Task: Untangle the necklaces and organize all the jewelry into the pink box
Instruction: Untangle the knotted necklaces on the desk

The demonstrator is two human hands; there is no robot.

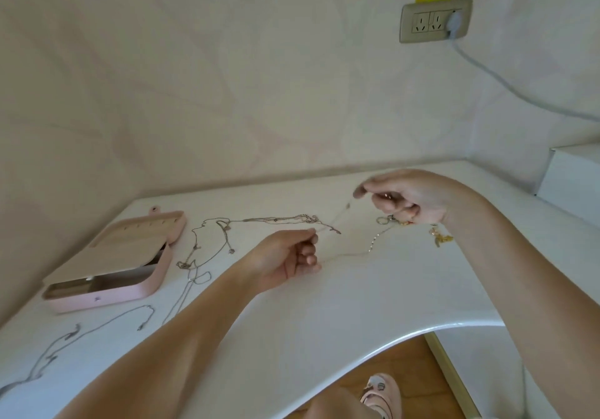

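Tangle [276, 220] beside open box [110, 266], strands trailing toward desk [324, 305] edge. Both hands, left [285, 262] and right [406, 197], pinch thin chain [336, 220], stretched diagonally. Rings [383, 220] and gold pieces [440, 236] under right wrist.

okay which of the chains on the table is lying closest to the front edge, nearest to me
The dark grey chain at the front left, snaking below the pink box. The tangled necklaces lie farther back, and the fine chain is stretched between both hands.
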